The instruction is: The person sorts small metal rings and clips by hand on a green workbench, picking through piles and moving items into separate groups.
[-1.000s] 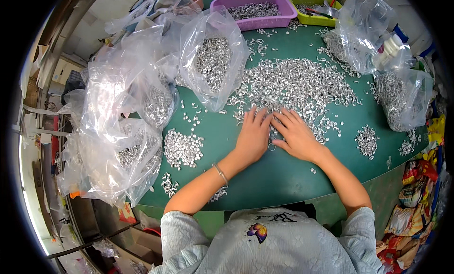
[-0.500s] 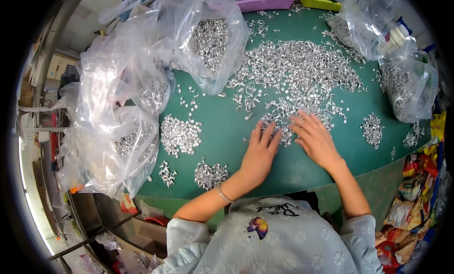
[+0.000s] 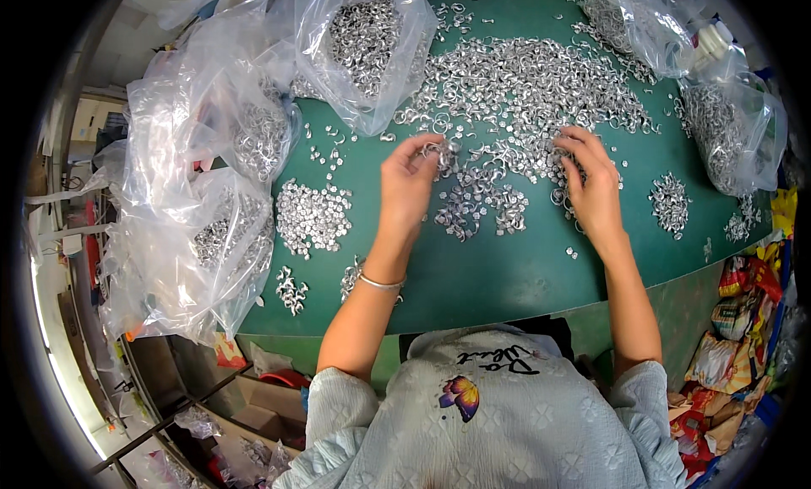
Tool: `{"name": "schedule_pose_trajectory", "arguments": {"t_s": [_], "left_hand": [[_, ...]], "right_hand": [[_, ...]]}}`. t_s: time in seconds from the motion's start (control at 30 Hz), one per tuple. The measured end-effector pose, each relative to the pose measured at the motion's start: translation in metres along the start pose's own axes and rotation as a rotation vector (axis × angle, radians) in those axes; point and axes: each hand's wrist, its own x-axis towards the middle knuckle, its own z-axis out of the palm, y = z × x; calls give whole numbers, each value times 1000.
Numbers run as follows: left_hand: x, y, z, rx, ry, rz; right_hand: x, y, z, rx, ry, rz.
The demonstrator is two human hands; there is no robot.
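A large heap of small silver curved metal pieces [image 3: 532, 88] is spread over the green tabletop. My left hand [image 3: 407, 185] is at the heap's left edge, thumb and fingertips closed around a few curved pieces. My right hand [image 3: 593, 189] rests at the heap's right side, its fingers bent and thumb apart, touching loose pieces. Between the hands, nearer me, lies a smaller cluster of pieces [image 3: 481, 206]. A pile of little rounded silver pieces [image 3: 312, 217] sits to the left. Behind my left forearm, a clump of metal pieces [image 3: 350, 278] is partly hidden.
Clear plastic bags of metal pieces [image 3: 363, 50] stand at the back left, with more bags [image 3: 203, 168] along the left edge. Another filled bag [image 3: 718, 138] is at the right. A small pile [image 3: 670, 205] lies right of my right hand. The green table [image 3: 507, 278] curves along its front edge.
Both hands have moved away from me and apart. The left hand has closed around a few pieces. The view has shifted slightly, and the near cluster now shows between the hands.
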Motion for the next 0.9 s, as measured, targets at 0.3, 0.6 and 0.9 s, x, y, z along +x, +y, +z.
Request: {"name": "schedule_pose_trajectory", "arguments": {"t_s": [0.3,0.6,0.9], "left_hand": [[-44,1,0,944,28,534],[-90,-22,-2,884,-45,373],[-88,-15,-6,593,164,263]], "right_hand": [[-35,-27,17,-74,-370,-258],[-36,-25,22,-76,-220,-249],[-22,-38,46,-82,-290,-235]]}}
